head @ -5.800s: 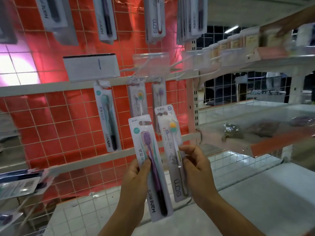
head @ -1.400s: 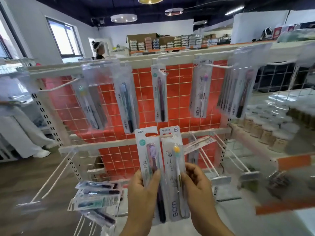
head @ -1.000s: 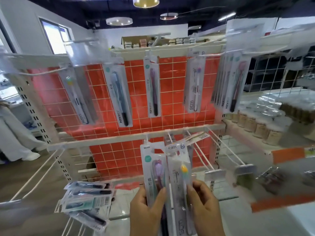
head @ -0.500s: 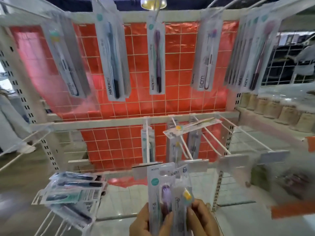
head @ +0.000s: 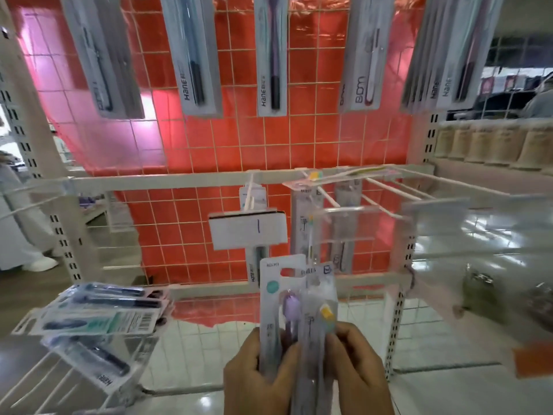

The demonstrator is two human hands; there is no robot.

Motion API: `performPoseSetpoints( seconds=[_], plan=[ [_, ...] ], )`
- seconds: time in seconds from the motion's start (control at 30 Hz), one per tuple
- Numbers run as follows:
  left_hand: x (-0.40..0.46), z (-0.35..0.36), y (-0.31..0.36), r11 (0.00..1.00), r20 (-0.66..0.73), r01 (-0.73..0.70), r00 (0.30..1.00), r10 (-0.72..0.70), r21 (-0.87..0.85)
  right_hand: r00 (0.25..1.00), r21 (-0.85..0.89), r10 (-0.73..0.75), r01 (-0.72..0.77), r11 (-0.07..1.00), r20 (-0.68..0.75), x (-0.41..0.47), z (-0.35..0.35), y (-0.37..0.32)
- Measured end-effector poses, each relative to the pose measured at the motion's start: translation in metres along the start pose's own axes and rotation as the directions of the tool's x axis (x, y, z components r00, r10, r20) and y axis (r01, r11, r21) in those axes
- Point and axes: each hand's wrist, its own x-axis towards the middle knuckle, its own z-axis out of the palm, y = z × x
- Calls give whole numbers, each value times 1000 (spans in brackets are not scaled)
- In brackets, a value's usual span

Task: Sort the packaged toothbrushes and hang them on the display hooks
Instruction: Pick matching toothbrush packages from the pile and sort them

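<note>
Both hands (head: pixel 305 375), two toothbrush packs (head: pixel 299 295) gripped upright

Purple-head pack (head: pixel 281 307): white card with a teal dot, upright, held low at centre, overlapping the pack beside it.
Yellow-head pack (head: pixel 321 313): clear blister, upright, just right of the purple one.
Top-row packs (head: pixel 270 55): hanging on the upper hooks against the red grid (Hane and EBM printed on the cards).
Left pile (head: pixel 95 319): several packs lying flat on wire hooks.
Stray pack (head: pixel 341 178): lying across the middle-row hooks.
Display hooks (head: pixel 389 190): white wire prongs jutting forward.
</note>
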Motion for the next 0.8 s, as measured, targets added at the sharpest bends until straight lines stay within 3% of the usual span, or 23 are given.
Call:
performPoseSetpoints(
  seconds=[0.07, 0.2, 0.4, 0.63, 0.8],
  plan=[
    [0, -4, -17, 999, 79, -35, 996, 32, 36, 999, -34, -38, 38, 999, 9, 5, -4, 13],
    [15, -8, -48, 990, 80, -87, 994, 78, 112, 992, -50, -113, 116, 992, 54, 11, -4, 28],
    [16, -13, -52, 982, 193, -187, 964, 182, 4, 966, -33, -254, 256, 966, 56, 13, -2, 39],
    [12, -20, -66, 986, 104, -138, 984, 147, -91, 943, -56, -332, 332, 942, 8, 5, -3, 42],
    [3, -24, -73, 986, 127, -118, 983, 133, -116, 930, -79, -364, 361, 929, -40, 8, -6, 37]
  ],
)
